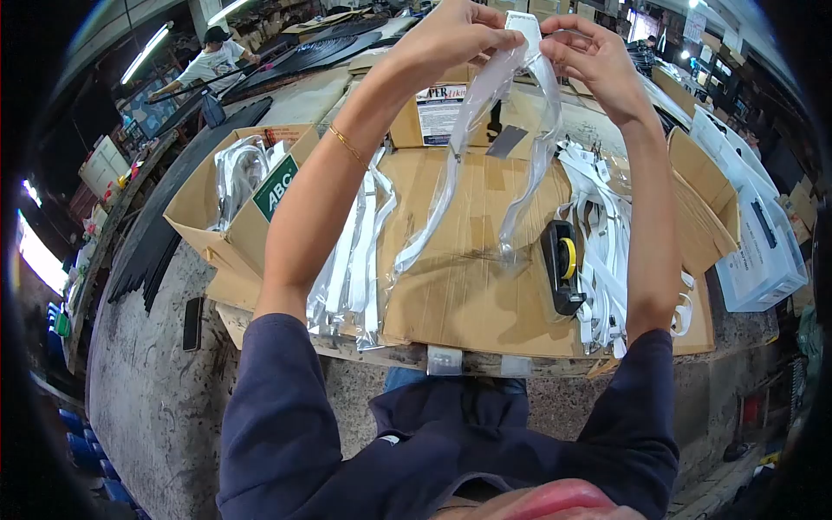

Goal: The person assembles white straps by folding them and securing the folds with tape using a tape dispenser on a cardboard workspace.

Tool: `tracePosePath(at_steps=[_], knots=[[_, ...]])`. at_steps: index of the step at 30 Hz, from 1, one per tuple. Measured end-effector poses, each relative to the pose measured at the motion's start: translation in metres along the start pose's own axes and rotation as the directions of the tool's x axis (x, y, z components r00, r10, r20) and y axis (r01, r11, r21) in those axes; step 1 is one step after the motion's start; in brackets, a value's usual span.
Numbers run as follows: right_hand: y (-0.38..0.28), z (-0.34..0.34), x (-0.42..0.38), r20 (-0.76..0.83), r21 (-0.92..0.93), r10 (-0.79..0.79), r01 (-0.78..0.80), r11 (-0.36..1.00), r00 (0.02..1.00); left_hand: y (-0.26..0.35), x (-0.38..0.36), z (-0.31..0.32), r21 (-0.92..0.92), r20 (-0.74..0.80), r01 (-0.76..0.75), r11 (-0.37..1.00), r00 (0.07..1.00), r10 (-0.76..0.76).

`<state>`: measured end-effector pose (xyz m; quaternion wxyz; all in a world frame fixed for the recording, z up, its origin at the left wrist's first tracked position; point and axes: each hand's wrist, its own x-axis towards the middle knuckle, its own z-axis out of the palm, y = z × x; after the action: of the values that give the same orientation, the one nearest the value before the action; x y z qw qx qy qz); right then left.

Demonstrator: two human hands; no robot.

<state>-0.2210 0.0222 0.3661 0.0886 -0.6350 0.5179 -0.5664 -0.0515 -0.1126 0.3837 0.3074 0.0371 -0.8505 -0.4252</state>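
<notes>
Held up high in front of me is a white strap in a long clear plastic sleeve (475, 106), its two ends hanging down over the cardboard. My left hand (455, 36) pinches its folded top from the left. On the other side, the bent fingers of my right hand (591, 62) close on the top edge near the strap's white label end. A pile of loose white straps (604, 234) lies below my right forearm, with a black tape dispenser (563, 267) beside it. Below my left forearm lie several sleeved white straps (354, 260) side by side.
An open cardboard box (195, 212) of packed straps with a green ABC label (276, 187) stands left. A black phone (192, 324) lies on the table. Clear plastic bins (752, 243) stand right. Another person (212, 65) works at the back left.
</notes>
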Motion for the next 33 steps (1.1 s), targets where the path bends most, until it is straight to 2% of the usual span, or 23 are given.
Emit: tracePosePath(at_steps=[4,5,7,11,13,14,16,18,19,20,21,22,23,24,25,26,27,28,29,30,32,33], knots=[[0.01,-0.01,0.006,0.045,0.047,0.004,-0.006,0.999,0.999,0.005,-0.002,0.001,0.032,0.017,-0.038,0.999,0.999,0.037],[0.016,-0.011,0.005,0.045,0.05,0.005,-0.008,0.999,0.999,0.006,-0.003,0.003,-0.01,-0.003,-0.039,0.999,0.999,0.039],[0.015,-0.009,0.003,-0.018,-0.052,-0.137,0.136,0.989,0.99,0.006,-0.005,0.006,-0.051,-0.023,-0.042,0.998,0.999,0.041],[-0.002,0.0,-0.012,0.003,-0.073,-0.229,0.229,0.971,0.973,0.0,-0.016,0.009,-0.049,-0.047,-0.025,0.998,0.999,0.023],[-0.004,-0.006,-0.013,0.174,-0.136,-0.263,0.287,0.948,0.949,0.001,-0.02,0.01,-0.017,-0.026,-0.027,0.999,0.999,0.027],[-0.005,-0.008,-0.013,0.175,-0.136,-0.258,0.283,0.95,0.95,0.001,-0.022,0.012,-0.018,-0.043,-0.03,0.999,0.999,0.029],[-0.006,-0.012,-0.009,0.268,-0.248,-0.344,0.41,0.878,0.9,0.004,-0.022,0.013,-0.02,-0.059,-0.031,0.999,0.998,0.03],[-0.009,-0.019,-0.002,0.267,-0.273,-0.299,0.37,0.888,0.916,0.009,-0.016,0.012,0.005,-0.096,-0.251,0.968,0.963,0.25],[-0.011,-0.023,0.002,0.266,-0.296,-0.258,0.333,0.895,0.929,0.013,-0.012,0.008,0.006,-0.094,-0.257,0.966,0.962,0.257],[-0.014,-0.027,0.007,0.217,-0.3,-0.155,0.217,0.929,0.964,0.018,-0.007,0.002,0.288,-0.099,-0.386,0.876,0.898,0.428],[-0.026,-0.023,0.007,0.213,-0.305,-0.164,0.225,0.926,0.963,0.025,-0.002,-0.002,0.546,-0.054,-0.467,0.696,0.809,0.585],[-0.044,-0.012,0.004,0.125,-0.352,-0.245,0.274,0.895,0.961,0.035,-0.002,-0.002,0.553,-0.075,-0.515,0.655,0.752,0.655],[-0.059,-0.003,0.003,0.04,-0.402,-0.328,0.316,0.859,0.944,0.044,0.001,-0.004,0.557,-0.07,-0.524,0.644,0.743,0.665],[-0.069,0.0,0.005,-0.039,-0.399,-0.327,0.285,0.871,0.944,0.05,0.003,-0.006,0.66,-0.039,-0.531,0.531,0.682,0.73],[-0.07,0.0,0.006,-0.043,-0.403,-0.334,0.29,0.868,0.941,0.056,0.004,-0.008,0.748,0.001,-0.521,0.411,0.62,0.784],[-0.068,0.001,0.008,-0.047,-0.392,-0.387,0.339,0.855,0.921,0.06,0.003,-0.009,0.755,-0.034,-0.448,0.479,0.703,0.71],[-0.067,0.001,0.008,-0.051,-0.381,-0.435,0.385,0.841,0.899,0.061,0.002,-0.01,0.755,-0.03,-0.452,0.475,0.7,0.713],[-0.067,0.002,0.006,-0.088,-0.393,-0.338,0.279,0.876,0.937,0.061,0.0,-0.01,0.633,-0.07,-0.46,0.622,0.767,0.638],[-0.064,0.002,0.003,-0.09,-0.394,-0.335,0.275,0.877,0.938,0.059,-0.002,-0.01,0.49,-0.093,-0.442,0.752,0.83,0.549],[-0.059,0.002,0.0,-0.055,-0.359,-0.319,0.28,0.891,0.946,0.052,-0.001,-0.008,0.487,-0.093,-0.44,0.754,0.833,0.546],[-0.056,0.002,-0.008,-0.032,-0.348,-0.255,0.229,0.909,0.966,0.034,0.004,-0.006,0.333,-0.122,-0.312,0.89,0.922,0.369],[-0.055,0.002,-0.011,-0.033,-0.345,-0.25,0.224,0.912,0.968,0.031,0.002,-0.004,0.331,-0.12,-0.308,0.892,0.924,0.364]])
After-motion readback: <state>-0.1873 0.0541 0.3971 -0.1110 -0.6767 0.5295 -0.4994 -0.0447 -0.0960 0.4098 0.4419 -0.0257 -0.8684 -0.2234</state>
